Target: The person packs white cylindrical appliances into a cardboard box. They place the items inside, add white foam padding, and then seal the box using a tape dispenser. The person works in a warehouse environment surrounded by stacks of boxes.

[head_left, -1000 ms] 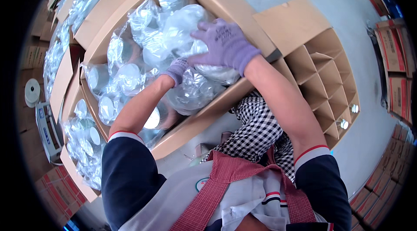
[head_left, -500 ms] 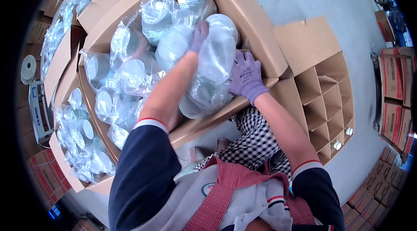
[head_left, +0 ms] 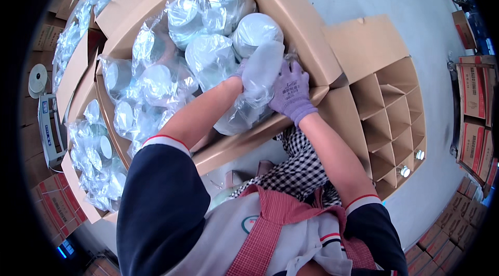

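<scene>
Cylinders (head_left: 210, 60) w/ crinkly clear plastic (head_left: 263, 71), knit-gloved rt hand (head_left: 291, 90) alongside, cardbd box (head_left: 299, 24)

Purple gloves (head_left: 292, 91); clear bags (head_left: 264, 63); brown carton (head_left: 296, 27); red checked apron (head_left: 249, 247).

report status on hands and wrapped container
Left hand partly hidden, right hand in view, grips unclear. Plastic-wrapped container between them, in open carton. Other wrapped containers crowd close by.

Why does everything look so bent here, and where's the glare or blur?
In the head view, the big box bows toward the black rim; in the head view, white glare streaks the clear plastic bags; also in the head view, the right hand looks fairly sharp, without obvious blur.
</scene>
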`<state>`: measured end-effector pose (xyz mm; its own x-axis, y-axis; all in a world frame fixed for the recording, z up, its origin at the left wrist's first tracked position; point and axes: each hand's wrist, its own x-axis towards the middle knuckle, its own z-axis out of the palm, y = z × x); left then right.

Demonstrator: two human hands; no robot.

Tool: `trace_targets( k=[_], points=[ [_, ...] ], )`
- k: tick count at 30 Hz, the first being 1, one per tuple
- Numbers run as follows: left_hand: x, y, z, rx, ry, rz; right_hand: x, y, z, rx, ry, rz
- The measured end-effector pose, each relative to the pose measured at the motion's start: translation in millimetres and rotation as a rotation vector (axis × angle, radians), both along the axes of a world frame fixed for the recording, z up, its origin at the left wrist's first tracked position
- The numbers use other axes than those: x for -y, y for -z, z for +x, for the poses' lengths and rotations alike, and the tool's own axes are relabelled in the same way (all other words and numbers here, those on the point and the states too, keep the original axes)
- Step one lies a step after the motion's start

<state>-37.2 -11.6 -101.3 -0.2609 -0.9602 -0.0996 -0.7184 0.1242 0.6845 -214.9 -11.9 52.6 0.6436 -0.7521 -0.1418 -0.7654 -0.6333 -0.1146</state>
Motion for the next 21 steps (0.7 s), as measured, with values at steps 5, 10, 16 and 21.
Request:
trace_targets(
  k=[5, 10, 16, 21],
  points=[
    [-4, -4, 0, -0.032, -0.014, 0.031, -7, -3, -7, 0.04, -0.022, -0.08],
    [19, -9, 9, 0.201, 0.016, 0.145, 1, -12, -9, 0.06, 0.001, 0.013],
    [-5, -13, 27, 0.193, -0.12, 0.176, -7, 1, -15, 0.202, -0.009, -0.025],
    [-23, -82, 34, -0.265, -0.389, 0.058, -4, 5, -15, 0.277, 0.022, -0.104]
  ],
)
